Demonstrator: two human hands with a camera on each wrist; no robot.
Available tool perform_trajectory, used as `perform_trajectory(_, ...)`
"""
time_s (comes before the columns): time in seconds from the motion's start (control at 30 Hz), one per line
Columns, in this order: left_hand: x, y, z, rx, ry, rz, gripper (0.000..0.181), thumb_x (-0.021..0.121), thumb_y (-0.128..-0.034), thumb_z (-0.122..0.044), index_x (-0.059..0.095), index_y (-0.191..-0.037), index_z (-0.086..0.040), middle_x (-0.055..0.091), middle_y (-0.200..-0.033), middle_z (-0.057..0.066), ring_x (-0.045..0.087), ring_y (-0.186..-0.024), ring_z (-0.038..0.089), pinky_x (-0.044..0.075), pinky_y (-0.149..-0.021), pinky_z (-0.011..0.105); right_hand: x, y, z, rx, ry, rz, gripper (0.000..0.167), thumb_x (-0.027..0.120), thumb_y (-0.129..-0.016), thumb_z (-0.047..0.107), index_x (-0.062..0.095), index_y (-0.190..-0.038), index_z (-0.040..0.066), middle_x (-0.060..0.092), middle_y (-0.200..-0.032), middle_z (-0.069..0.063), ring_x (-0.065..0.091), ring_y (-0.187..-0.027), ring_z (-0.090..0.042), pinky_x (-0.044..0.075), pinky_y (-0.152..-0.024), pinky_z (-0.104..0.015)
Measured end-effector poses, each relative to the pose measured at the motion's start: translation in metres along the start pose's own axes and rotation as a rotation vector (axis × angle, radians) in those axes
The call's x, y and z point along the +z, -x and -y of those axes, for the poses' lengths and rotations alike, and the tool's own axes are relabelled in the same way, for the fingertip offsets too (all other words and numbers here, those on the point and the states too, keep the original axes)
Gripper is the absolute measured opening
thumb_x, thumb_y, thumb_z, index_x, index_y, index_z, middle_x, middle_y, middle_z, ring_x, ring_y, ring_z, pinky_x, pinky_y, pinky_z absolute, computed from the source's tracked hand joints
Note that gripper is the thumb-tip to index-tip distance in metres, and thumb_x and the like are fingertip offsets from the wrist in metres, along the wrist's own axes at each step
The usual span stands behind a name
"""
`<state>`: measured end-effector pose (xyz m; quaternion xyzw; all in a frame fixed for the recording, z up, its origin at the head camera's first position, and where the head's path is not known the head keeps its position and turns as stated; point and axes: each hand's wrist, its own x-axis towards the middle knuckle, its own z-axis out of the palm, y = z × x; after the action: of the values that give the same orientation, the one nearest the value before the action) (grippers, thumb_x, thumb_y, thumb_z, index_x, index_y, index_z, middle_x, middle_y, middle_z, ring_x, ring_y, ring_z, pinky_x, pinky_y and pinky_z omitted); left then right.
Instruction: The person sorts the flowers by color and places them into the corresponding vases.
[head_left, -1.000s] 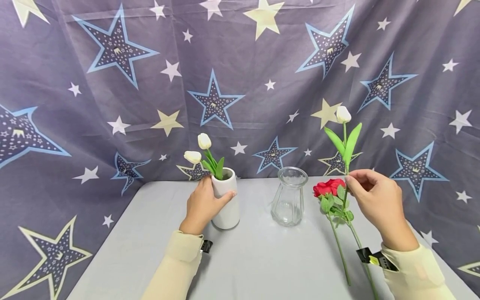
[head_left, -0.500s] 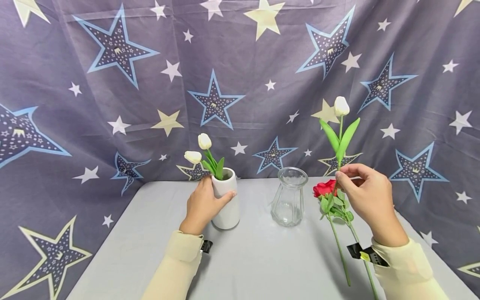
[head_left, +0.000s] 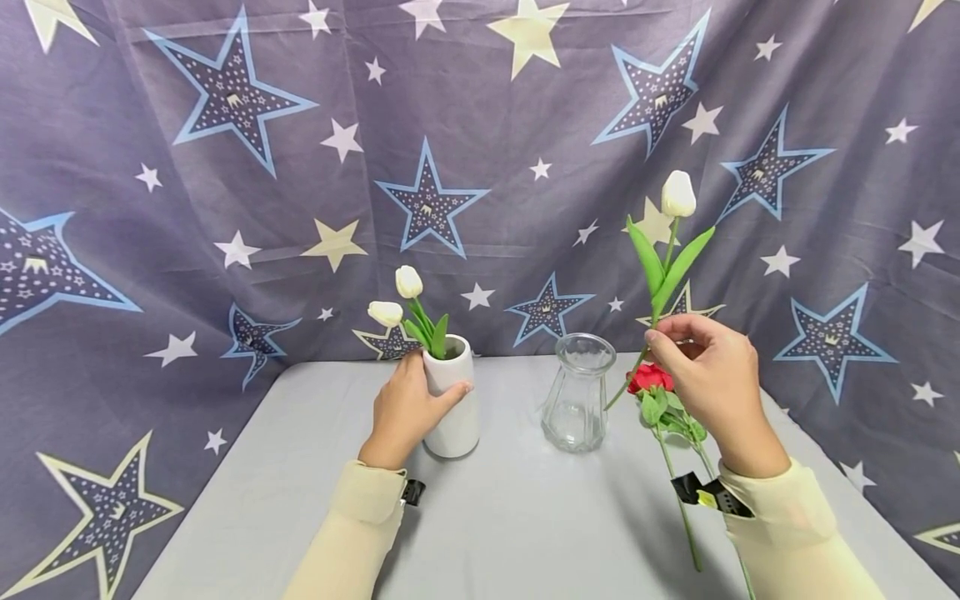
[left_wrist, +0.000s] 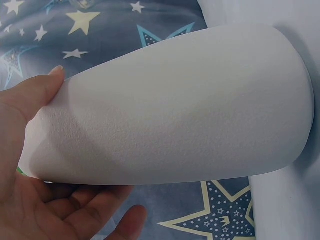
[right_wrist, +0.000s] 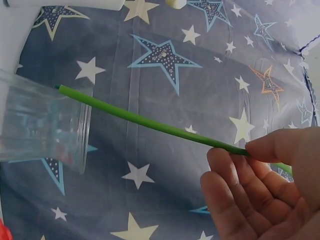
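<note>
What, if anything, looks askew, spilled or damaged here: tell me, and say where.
Nothing looks spilled or damaged. The only slightly odd thing is the lower white tulip in the white vase: it tips nearly sideways, while the other tulip there points more upward.

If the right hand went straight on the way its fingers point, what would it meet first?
Probably the glass vase: the right hand points roughly toward it, and the stem of its white tulip would likely arrive first. Depth is unclear, so it might pass above instead.
</note>
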<state>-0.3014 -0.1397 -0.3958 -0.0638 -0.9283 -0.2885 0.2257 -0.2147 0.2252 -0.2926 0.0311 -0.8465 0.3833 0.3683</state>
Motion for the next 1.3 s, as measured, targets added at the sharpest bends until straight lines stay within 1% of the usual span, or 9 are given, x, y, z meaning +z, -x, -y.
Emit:
perform_trajectory(0.1,0.0,0.0,0.0,-0.001,0.0,-0.004,0.089,0.075,-0.0795,-0.072,0.053,-0.137,-0.008,0.064,-0.121,0.012,0.069,-0.1,0.04,0.054,-0.079,0.056,0.005,-0.002,0.005,-0.016,-0.042,0.019,0.012,0.077,-0.094,0.033,0.077,-0.092,0.02,0.076,-0.081,0.001,0.068,-0.061,-0.001,0.047,-0.053,-0.02)
perform_trajectory(0.33,0.0,-0.001,0.001,0.001,0.0,-0.009,0.089,0.075,-0.0793,-0.072,0.053,-0.137,-0.008,0.064,-0.121,0.012,0.07,-0.098,0.04,0.054,-0.078,0.056,0.016,-0.006,0.015,-0.03,-0.092,0.045,0.011,0.075,-0.095,0.029,0.076,-0.093,0.018,0.077,-0.079,0.0,0.071,-0.063,-0.008,0.049,-0.056,-0.02)
perform_trajectory(0.63,0.0,0.0,0.0,0.013,0.002,-0.019,0.089,0.076,-0.0789,-0.071,0.053,-0.137,-0.007,0.064,-0.12,0.012,0.07,-0.097,0.041,0.054,-0.077,0.056,0.027,-0.01,0.022,-0.062,-0.135,0.05,0.009,0.076,-0.094,0.026,0.076,-0.092,0.017,0.076,-0.082,0.002,0.073,-0.067,0.0,0.048,-0.057,-0.019)
perform_trajectory(0.8,0.0,0.0,0.0,0.009,0.003,-0.012,0.089,0.076,-0.0793,-0.071,0.053,-0.136,-0.007,0.065,-0.12,0.012,0.07,-0.098,0.041,0.054,-0.077,0.056,0.033,-0.012,0.026,-0.076,-0.164,0.061,0.008,0.076,-0.094,0.024,0.076,-0.093,0.015,0.076,-0.082,0.0,0.073,-0.066,-0.002,0.048,-0.049,-0.022)
perform_trajectory(0.93,0.0,0.001,0.0,0.007,0.0,-0.008,0.089,0.075,-0.0798,-0.071,0.053,-0.137,-0.007,0.065,-0.12,0.012,0.07,-0.098,0.04,0.054,-0.077,0.056,0.037,-0.013,0.029,-0.078,-0.175,0.072,0.008,0.075,-0.095,0.025,0.076,-0.094,0.017,0.077,-0.081,0.0,0.071,-0.062,-0.005,0.045,-0.048,-0.023)
perform_trajectory(1.0,0.0,0.001,0.001,0.007,0.0,-0.007,0.089,0.075,-0.0799,-0.071,0.053,-0.137,-0.007,0.065,-0.12,0.012,0.07,-0.098,0.04,0.054,-0.078,0.056,0.038,-0.013,0.031,-0.076,-0.187,0.081,0.008,0.075,-0.095,0.026,0.076,-0.094,0.018,0.077,-0.08,0.001,0.068,-0.054,-0.009,0.043,-0.045,-0.025)
perform_trajectory(1.07,0.0,0.001,0.001,0.006,0.001,-0.007,0.089,0.075,-0.0799,-0.071,0.053,-0.137,-0.007,0.064,-0.12,0.012,0.07,-0.098,0.04,0.054,-0.078,0.056,0.04,-0.014,0.032,-0.076,-0.194,0.087,0.009,0.075,-0.095,0.028,0.075,-0.094,0.019,0.077,-0.08,0.002,0.068,-0.054,-0.011,0.044,-0.045,-0.025)
perform_trajectory(1.17,0.0,0.001,0.0,0.006,0.002,-0.008,0.089,0.076,-0.0798,-0.071,0.053,-0.137,-0.007,0.064,-0.12,0.012,0.07,-0.099,0.04,0.054,-0.078,0.056,0.044,-0.015,0.034,-0.073,-0.208,0.095,0.009,0.074,-0.096,0.03,0.075,-0.093,0.021,0.076,-0.078,0.003,0.064,-0.05,-0.012,0.042,-0.037,-0.028)
perform_trajectory(1.3,-0.001,0.0,-0.001,0.005,0.0,-0.008,0.089,0.076,-0.0797,-0.071,0.053,-0.137,-0.008,0.064,-0.121,0.012,0.069,-0.099,0.04,0.053,-0.078,0.056,0.05,-0.018,0.034,-0.089,-0.22,0.088,0.009,0.075,-0.095,0.028,0.076,-0.092,0.019,0.076,-0.077,0.002,0.067,-0.058,-0.008,0.045,-0.045,-0.024)
